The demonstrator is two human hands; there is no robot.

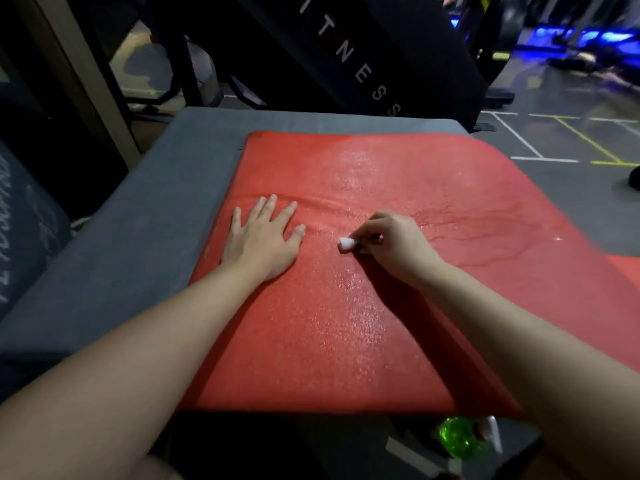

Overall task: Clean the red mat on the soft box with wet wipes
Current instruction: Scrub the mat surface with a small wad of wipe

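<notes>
Pressing our flat, spread left hand (265, 237) on the textured red foam mat (346, 323) atop the grey soft box (138, 244), our right hand (388, 244) pinches a small wadded white wet wipe (346, 244); scrubbing could ruck the mat's crease if the left hand lifts.

One mat (346, 323), one box (138, 237), two hands on the mat, left hand (265, 237) and right hand (391, 244), one wipe (346, 243), one green object (457, 438), one black panel (346, 57) lettered ITNESS
</notes>
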